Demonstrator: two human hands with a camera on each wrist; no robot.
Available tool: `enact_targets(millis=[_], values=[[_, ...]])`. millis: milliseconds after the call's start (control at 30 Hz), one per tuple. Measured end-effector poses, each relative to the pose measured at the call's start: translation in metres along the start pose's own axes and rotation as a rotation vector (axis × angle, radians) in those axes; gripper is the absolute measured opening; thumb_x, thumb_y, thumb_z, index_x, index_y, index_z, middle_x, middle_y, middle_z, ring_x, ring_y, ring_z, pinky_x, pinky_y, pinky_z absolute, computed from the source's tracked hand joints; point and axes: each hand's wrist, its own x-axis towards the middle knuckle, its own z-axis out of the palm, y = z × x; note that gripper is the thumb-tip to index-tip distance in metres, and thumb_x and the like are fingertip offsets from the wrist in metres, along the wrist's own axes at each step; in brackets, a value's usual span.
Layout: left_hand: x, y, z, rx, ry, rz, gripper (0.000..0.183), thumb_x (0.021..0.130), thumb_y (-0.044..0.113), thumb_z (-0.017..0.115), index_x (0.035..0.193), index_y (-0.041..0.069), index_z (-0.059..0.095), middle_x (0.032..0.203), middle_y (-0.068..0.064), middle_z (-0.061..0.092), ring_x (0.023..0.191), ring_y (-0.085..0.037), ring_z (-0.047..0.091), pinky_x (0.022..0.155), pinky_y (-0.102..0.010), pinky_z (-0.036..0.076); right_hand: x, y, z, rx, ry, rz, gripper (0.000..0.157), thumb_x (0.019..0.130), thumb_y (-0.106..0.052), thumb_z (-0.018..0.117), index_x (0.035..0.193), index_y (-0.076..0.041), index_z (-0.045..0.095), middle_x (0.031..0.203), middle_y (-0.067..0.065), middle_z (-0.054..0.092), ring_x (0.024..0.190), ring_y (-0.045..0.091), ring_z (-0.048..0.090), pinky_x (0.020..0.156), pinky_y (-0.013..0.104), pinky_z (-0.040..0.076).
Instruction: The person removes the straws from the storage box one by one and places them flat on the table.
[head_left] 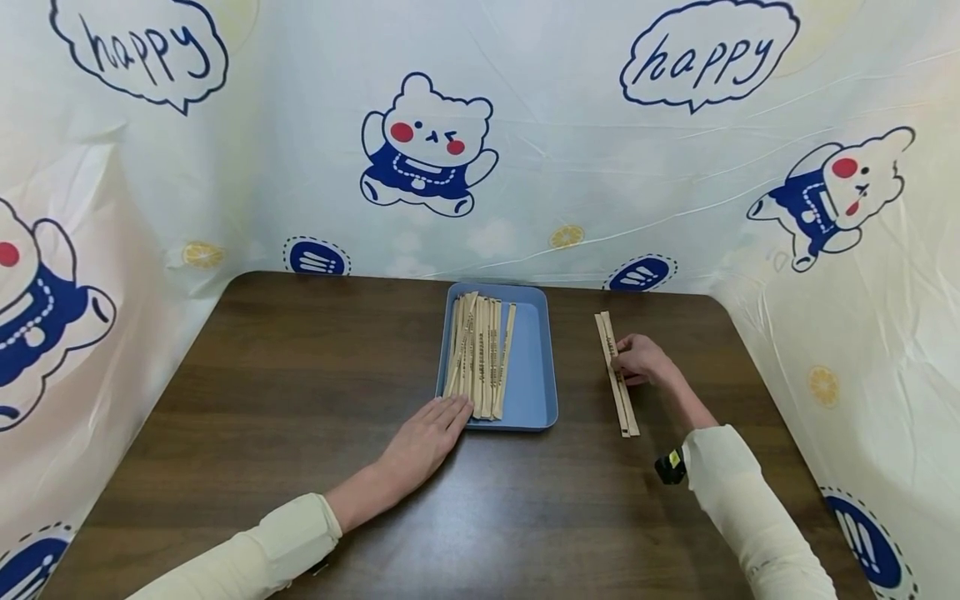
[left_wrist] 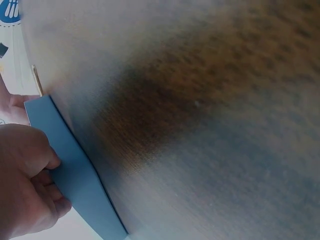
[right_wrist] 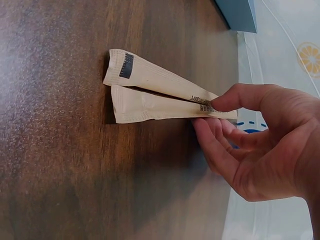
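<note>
Two paper-wrapped chopstick packets (head_left: 618,400) lie side by side to the right of the blue tray (head_left: 534,358). My right hand (head_left: 643,360) pinches the nearer-side packet (right_wrist: 150,106), thumb over its printed middle and fingers under its edge. The other packet (right_wrist: 145,75) lies along it, their near ends spread slightly apart. Several more wrapped chopstick packets (head_left: 480,358) lie lengthwise in the left part of the tray. At the tray's near left corner, my left hand (head_left: 431,433) holds the wall, with thumb and curled fingertips against it in the left wrist view.
The brown wooden table (head_left: 315,350) extends on both sides of the tray. A printed curtain (head_left: 540,167) hangs behind it and along both sides. A small black device (head_left: 671,467) sits at my right wrist.
</note>
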Motion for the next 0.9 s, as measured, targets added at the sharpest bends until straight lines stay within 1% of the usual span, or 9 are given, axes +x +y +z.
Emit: enact_targets(millis=[100,200,367,533,633,767,900], values=[[0.0,0.0,0.0,0.008,0.002,-0.003,0.05,0.093,-0.008,0.061,0.141,-0.007,0.05,0.143,-0.022,0.051,0.131,-0.032,0.05,0.112,-0.043,0.038,-0.001,0.0,-0.001,-0.014,0.005,-0.006,0.036,0.093,-0.001,0.06,0.124,0.009,0.044,0.099,0.017,0.057,0.086,0.024,0.063,0.076,0.041,0.06],[0.0,0.0,0.0,0.013,0.011,-0.002,0.049,0.093,-0.007,0.061,0.141,-0.007,0.051,0.142,-0.022,0.052,0.131,-0.032,0.051,0.111,-0.043,0.039,-0.002,0.001,-0.001,-0.023,0.018,-0.013,0.036,0.093,-0.004,0.061,0.123,0.009,0.045,0.097,0.016,0.056,0.083,0.022,0.06,0.073,0.039,0.06],[0.0,0.0,0.001,0.02,0.039,0.008,0.048,0.091,-0.006,0.061,0.138,-0.008,0.053,0.14,-0.022,0.054,0.129,-0.033,0.053,0.111,-0.043,0.04,-0.001,0.006,-0.002,-0.02,0.041,-0.013,0.035,0.094,-0.005,0.06,0.123,0.009,0.047,0.099,0.013,0.052,0.081,0.021,0.055,0.07,0.036,0.06],[0.0,0.0,0.001,0.019,0.055,0.015,0.048,0.091,-0.006,0.061,0.138,-0.008,0.053,0.138,-0.023,0.055,0.128,-0.033,0.054,0.11,-0.043,0.04,0.0,0.009,-0.005,-0.025,0.062,-0.004,0.033,0.094,-0.007,0.06,0.122,0.007,0.047,0.1,0.014,0.051,0.082,0.021,0.056,0.07,0.035,0.061],[0.001,-0.001,0.001,0.017,0.056,0.016,0.047,0.091,-0.006,0.061,0.138,-0.008,0.053,0.138,-0.023,0.055,0.128,-0.033,0.054,0.11,-0.043,0.04,0.0,0.007,-0.006,-0.025,0.071,-0.015,0.034,0.095,-0.009,0.06,0.123,0.006,0.047,0.1,0.015,0.051,0.083,0.022,0.056,0.07,0.035,0.06],[0.001,-0.001,0.001,0.023,0.057,0.016,0.047,0.092,-0.005,0.061,0.137,-0.008,0.054,0.138,-0.022,0.056,0.127,-0.033,0.054,0.11,-0.043,0.04,-0.001,0.001,-0.006,0.012,0.047,-0.054,0.034,0.097,-0.01,0.057,0.126,0.005,0.047,0.097,0.013,0.053,0.083,0.021,0.056,0.074,0.037,0.06],[0.0,0.0,0.001,0.025,0.053,0.015,0.047,0.092,-0.005,0.062,0.138,-0.007,0.054,0.138,-0.022,0.056,0.128,-0.032,0.054,0.11,-0.042,0.041,-0.007,-0.012,-0.004,0.121,-0.03,-0.076,0.04,0.098,-0.008,0.054,0.132,0.008,0.044,0.092,0.013,0.055,0.08,0.021,0.059,0.077,0.04,0.06]])
